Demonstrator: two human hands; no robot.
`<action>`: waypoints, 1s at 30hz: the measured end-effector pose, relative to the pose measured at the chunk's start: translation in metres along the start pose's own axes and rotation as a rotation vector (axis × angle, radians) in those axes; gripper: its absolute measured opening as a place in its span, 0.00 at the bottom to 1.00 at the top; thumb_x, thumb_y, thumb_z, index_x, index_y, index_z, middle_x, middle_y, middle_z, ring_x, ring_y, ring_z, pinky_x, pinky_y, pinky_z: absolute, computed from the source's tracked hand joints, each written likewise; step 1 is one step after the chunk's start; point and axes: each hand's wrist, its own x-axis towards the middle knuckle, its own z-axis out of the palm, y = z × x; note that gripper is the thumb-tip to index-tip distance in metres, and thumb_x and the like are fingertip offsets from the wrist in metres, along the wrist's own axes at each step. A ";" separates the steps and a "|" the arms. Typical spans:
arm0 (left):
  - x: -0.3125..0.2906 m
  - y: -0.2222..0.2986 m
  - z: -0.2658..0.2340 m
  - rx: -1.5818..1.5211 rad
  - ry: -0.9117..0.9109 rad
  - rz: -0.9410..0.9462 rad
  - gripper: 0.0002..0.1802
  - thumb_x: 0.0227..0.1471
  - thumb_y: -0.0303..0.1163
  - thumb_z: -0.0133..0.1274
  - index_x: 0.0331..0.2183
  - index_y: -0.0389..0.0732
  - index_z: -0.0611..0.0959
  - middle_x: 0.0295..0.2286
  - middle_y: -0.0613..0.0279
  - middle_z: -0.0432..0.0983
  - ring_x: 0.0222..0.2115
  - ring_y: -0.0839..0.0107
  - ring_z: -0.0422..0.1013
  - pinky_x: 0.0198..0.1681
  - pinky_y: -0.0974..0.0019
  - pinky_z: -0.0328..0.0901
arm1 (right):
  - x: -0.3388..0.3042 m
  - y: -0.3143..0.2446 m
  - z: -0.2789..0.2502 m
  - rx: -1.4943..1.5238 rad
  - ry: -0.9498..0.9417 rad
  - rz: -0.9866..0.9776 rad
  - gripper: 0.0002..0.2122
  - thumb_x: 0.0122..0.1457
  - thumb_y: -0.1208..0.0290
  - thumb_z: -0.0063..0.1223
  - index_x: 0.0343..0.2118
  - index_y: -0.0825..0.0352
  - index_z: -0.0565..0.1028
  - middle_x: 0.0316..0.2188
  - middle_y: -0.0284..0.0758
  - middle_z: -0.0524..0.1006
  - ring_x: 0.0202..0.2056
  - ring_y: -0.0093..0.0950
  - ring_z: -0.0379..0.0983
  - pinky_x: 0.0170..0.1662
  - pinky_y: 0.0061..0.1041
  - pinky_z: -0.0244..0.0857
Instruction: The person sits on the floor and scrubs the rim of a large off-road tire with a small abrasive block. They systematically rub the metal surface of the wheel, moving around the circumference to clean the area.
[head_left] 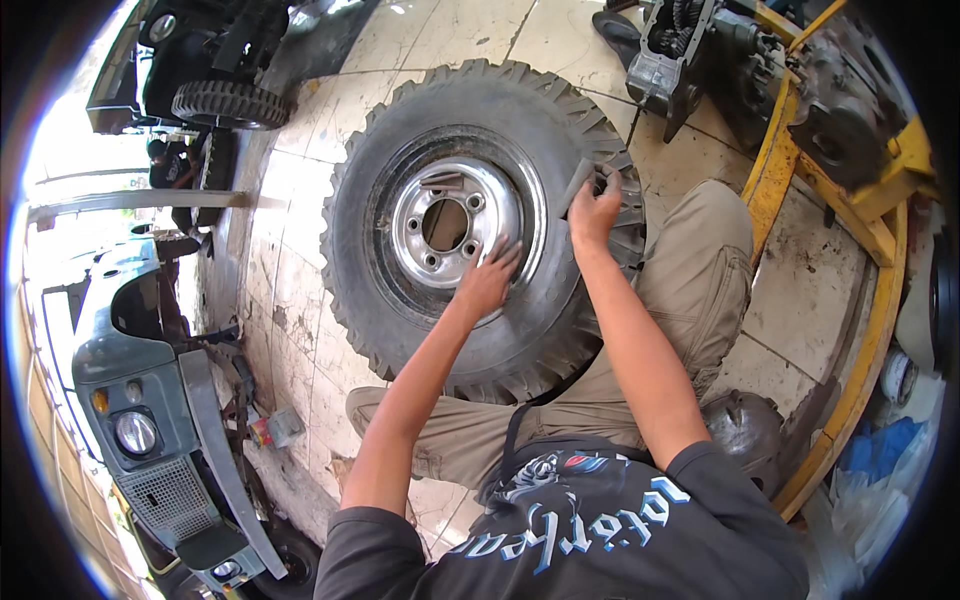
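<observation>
My right hand [597, 200] pinches a grey sheet [574, 187] over the tire [365, 225]; the rim [416, 240] lies leftward, nearer my left hand [488, 281], fingers spread, seemingly grasping nothing.

The wheel [480, 222] is laid flat on the floor [300, 200], which is covered in pale, stained tiles with dark joints. To the wheel's right, a yellow frame [868, 370] is stood on the tiles. Left of and nearer than the wheel, what may be a small box [286, 427] is left lying.
</observation>
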 end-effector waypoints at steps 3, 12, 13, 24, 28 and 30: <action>-0.027 0.006 0.008 -0.171 0.024 -0.056 0.29 0.55 0.29 0.51 0.60 0.45 0.75 0.67 0.72 0.59 0.71 0.65 0.44 0.71 0.42 0.45 | 0.018 0.022 -0.007 0.405 -0.054 0.420 0.15 0.68 0.60 0.54 0.41 0.70 0.75 0.37 0.37 0.79 0.39 0.34 0.77 0.43 0.33 0.69; -0.068 0.022 0.042 -0.811 0.674 -0.330 0.22 0.62 0.34 0.52 0.56 0.41 0.78 0.60 0.51 0.69 0.67 0.46 0.54 0.69 0.41 0.46 | -0.021 0.014 0.013 -0.019 -0.283 0.065 0.21 0.55 0.61 0.67 0.45 0.71 0.79 0.31 0.37 0.83 0.32 0.39 0.80 0.42 0.35 0.73; -0.065 0.017 0.047 -0.737 0.690 -0.370 0.23 0.61 0.34 0.54 0.56 0.37 0.77 0.59 0.45 0.68 0.65 0.43 0.56 0.68 0.42 0.48 | -0.031 0.014 0.016 -0.119 -0.327 0.026 0.20 0.53 0.62 0.67 0.45 0.70 0.79 0.32 0.41 0.83 0.34 0.41 0.81 0.43 0.35 0.73; -0.080 0.007 0.076 -0.748 0.692 -0.468 0.31 0.57 0.33 0.58 0.60 0.36 0.72 0.60 0.41 0.66 0.64 0.43 0.56 0.69 0.44 0.47 | -0.095 0.006 0.064 -0.499 -0.412 -0.299 0.14 0.50 0.78 0.60 0.42 0.70 0.79 0.44 0.53 0.76 0.48 0.52 0.74 0.54 0.43 0.68; -0.075 0.008 0.069 -0.696 0.659 -0.511 0.31 0.58 0.35 0.57 0.60 0.36 0.72 0.60 0.44 0.66 0.65 0.45 0.55 0.70 0.43 0.45 | -0.077 0.017 0.069 -0.645 -0.491 -0.283 0.13 0.53 0.78 0.58 0.44 0.69 0.78 0.44 0.53 0.77 0.49 0.50 0.74 0.53 0.43 0.69; -0.070 0.009 0.067 -0.666 0.615 -0.551 0.31 0.58 0.37 0.56 0.60 0.36 0.72 0.60 0.44 0.66 0.66 0.46 0.54 0.70 0.43 0.44 | -0.076 0.027 0.070 -0.671 -0.524 -0.239 0.11 0.55 0.79 0.55 0.42 0.70 0.77 0.42 0.53 0.77 0.48 0.50 0.75 0.51 0.44 0.71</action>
